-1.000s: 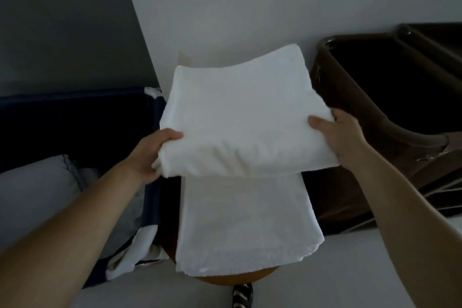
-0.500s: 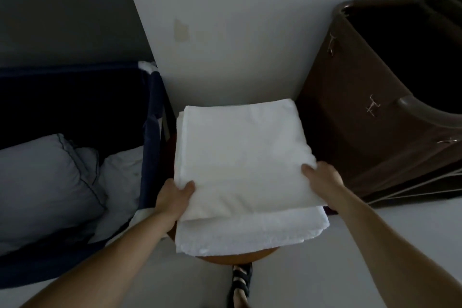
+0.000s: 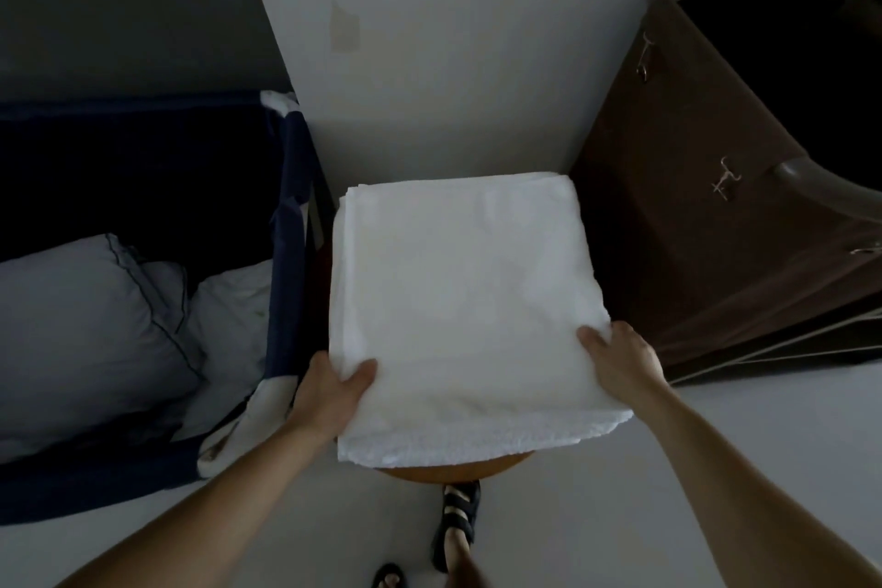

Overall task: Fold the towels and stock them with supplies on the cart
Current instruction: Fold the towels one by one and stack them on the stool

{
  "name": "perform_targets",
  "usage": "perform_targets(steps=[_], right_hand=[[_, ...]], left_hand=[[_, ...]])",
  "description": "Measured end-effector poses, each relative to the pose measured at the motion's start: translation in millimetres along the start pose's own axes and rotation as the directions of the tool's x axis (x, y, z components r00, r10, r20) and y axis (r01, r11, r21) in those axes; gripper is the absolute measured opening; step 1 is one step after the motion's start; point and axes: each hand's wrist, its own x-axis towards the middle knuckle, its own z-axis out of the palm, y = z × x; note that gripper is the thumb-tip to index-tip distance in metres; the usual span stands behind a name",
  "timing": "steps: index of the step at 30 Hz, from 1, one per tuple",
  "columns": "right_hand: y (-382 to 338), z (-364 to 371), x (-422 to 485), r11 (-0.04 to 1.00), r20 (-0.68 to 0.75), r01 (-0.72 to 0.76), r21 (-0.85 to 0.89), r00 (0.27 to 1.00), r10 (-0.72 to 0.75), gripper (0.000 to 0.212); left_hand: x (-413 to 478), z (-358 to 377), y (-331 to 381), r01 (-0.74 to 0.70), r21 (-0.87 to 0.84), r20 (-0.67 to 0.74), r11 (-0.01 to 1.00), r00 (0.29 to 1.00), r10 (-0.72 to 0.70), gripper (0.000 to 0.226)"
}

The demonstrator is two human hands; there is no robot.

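Pale grey floor (image 3: 572, 516) and white wall (image 3: 453, 62) fill most of the view, w/ a darker grey wall panel at top left. Low in the centre stands a round orange-brown wooden stool (image 3: 448, 473); only its near rim shows.

On the stool lies a second white towel (image 3: 453, 446), flat, its fluffy near edge sticking out. On top of it sits the folded white towel (image 3: 467, 291), a thick, roughly square pad that covers nearly all of the lower one.

Left hand (image 3: 329, 392) grips the near-left corner of the folded white towel: thumb (image 3: 360, 372) laid on top, other fingers tucked under the edge, so can't tell how far they curl. Right hand (image 3: 620, 358) grips the near-right corner the same way, thumb (image 3: 589, 337) pressed on top, other fingers wrapped round the side and mostly hidden. Both forearms are bare and reach in from the bottom corners.

Left of the stool, just beside it, is a dark blue fabric bin (image 3: 286, 224) w/ pale grey pillows (image 3: 81, 325) inside. Right of the stool is a dark brown housekeeping cart (image 3: 692, 205) w/ a rounded rim, its inside too dark to read. Below the stool, a foot in a black strapped sandal (image 3: 458, 511) stands on the floor.
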Motion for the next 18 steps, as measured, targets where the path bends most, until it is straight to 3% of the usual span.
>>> perform_targets(steps=[5, 9, 11, 12, 14, 15, 16, 18], right_hand=[[-5, -19, 2, 0.999, -0.017, 0.025, 0.041, 1.000, -0.024, 0.050], [2, 6, -7, 0.999, -0.011, -0.015, -0.050, 1.000, 0.014, 0.056], [1, 13, -11, 0.990, -0.107, 0.030, -0.139, 0.993, -0.045, 0.059], [-2, 13, -12, 0.970, -0.185, 0.096, -0.223, 0.973, -0.139, 0.064], [-12, 13, -12, 0.865, -0.283, 0.274, -0.420, 0.866, -0.412, 0.074], [-20, 16, -13, 0.790, -0.264, 0.351, -0.503, 0.808, -0.527, 0.075], [-30, 20, -12, 0.713, -0.194, 0.413, -0.567, 0.774, -0.602, 0.076], [-45, 36, -8, 0.615, -0.018, 0.482, -0.624, 0.778, -0.627, 0.077]], left_hand=[[-6, -15, 3, -0.101, -0.078, -0.013, 0.992, 0.995, 0.101, 0.045], [-13, 6, -7, -0.005, -0.006, 0.032, 1.000, 0.999, 0.005, 0.056], [-15, 11, 0, 0.005, 0.026, -0.042, 1.000, 0.999, -0.004, 0.064], [-14, 12, 4, -0.041, 0.132, -0.116, 0.990, 0.992, 0.056, 0.073], [-13, 17, 16, -0.214, 0.414, -0.190, 0.885, 0.930, 0.314, 0.091], [-12, 21, 23, -0.319, 0.520, -0.136, 0.792, 0.885, 0.446, 0.094], [-9, 28, 32, -0.408, 0.592, -0.037, 0.695, 0.848, 0.529, 0.091], [2, 45, 43, -0.494, 0.662, 0.135, 0.563, 0.818, 0.559, 0.084]])
